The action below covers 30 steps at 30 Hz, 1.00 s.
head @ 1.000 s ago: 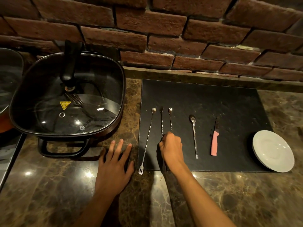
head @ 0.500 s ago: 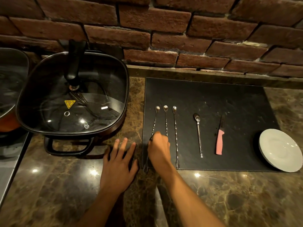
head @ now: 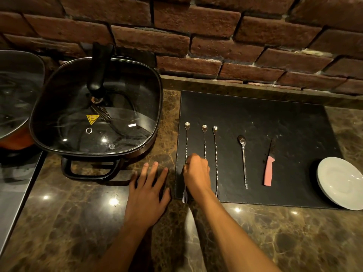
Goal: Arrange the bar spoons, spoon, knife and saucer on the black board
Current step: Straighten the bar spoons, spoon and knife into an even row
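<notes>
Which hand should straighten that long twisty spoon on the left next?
The right hand, probably. Its fingers already close on the leftmost twisted steel bar spoon on the black board. The left hand lies flat on the brown marble counter, beside the board.

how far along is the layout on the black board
Mostly done. The spoon, knife and two bar spoons lie straight in a row on the black board. In hand: the right hand is on the leftmost bar spoon, whose fork end overhangs the near edge. Left: the saucer overhangs the board's right edge. The left hand rests flat on the counter.
</notes>
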Tool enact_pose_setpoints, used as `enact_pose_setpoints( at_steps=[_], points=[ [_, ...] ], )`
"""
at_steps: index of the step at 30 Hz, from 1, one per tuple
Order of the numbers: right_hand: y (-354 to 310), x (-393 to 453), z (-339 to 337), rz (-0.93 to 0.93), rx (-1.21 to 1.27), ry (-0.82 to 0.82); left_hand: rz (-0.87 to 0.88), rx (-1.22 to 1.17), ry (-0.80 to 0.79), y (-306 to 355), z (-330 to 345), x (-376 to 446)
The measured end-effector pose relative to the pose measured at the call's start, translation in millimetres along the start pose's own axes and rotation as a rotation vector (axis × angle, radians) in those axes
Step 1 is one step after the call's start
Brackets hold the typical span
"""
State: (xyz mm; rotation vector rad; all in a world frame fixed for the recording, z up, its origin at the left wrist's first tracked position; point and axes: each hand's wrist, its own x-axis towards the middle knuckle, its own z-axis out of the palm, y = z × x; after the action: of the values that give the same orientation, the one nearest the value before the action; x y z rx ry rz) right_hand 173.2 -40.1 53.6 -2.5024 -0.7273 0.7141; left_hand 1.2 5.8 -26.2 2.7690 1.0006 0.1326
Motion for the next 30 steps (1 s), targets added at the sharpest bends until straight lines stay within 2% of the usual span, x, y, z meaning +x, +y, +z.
enact_pose_setpoints(
  at_steps=[8, 30],
  points=[
    [0.0, 1.4, 2.5, -0.004, -0.010, 0.014, -0.020, -0.002, -0.035, 0.7, -1.8, 0.2],
    [2.0, -1.3, 0.6, -0.019, 0.038, -0.005, -0.009, 0.007, -0.009, 0.9, -0.8, 0.5]
  ],
)
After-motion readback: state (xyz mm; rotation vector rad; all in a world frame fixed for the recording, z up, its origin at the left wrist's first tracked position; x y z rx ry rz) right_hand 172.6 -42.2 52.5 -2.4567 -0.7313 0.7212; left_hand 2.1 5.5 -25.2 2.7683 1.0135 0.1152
